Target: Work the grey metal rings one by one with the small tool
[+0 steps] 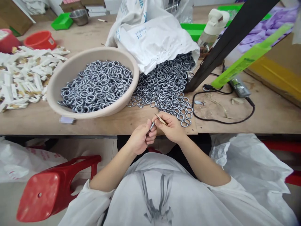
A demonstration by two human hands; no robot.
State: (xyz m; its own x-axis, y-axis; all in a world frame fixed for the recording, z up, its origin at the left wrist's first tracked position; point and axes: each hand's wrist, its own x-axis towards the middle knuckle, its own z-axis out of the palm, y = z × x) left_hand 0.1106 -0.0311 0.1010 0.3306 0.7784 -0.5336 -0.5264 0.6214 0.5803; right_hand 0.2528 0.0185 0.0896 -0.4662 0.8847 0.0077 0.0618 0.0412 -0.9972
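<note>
Close together at the table's front edge, both my hands meet over one grey ring point(152, 126). My left hand point(142, 135) is closed, pinching this ring between thumb and fingers. In my right hand point(172, 127) is a small thin tool with a tan handle point(161, 120), its narrow tip directed at the ring; whether it is a blade cannot be made out. Just beyond my hands lies a heap of loose grey rings point(164, 86), spilling from a white sack point(157, 37). To the left, a beige basin point(53, 91) holds many more of these rings.
A pile of white pieces point(25, 75) covers the table's left side, near a red bowl point(39, 40). A dark post point(218, 50) rises right of the heap, beside a black cable point(223, 122) and a bottle point(213, 28). A red stool point(42, 194) stands below left.
</note>
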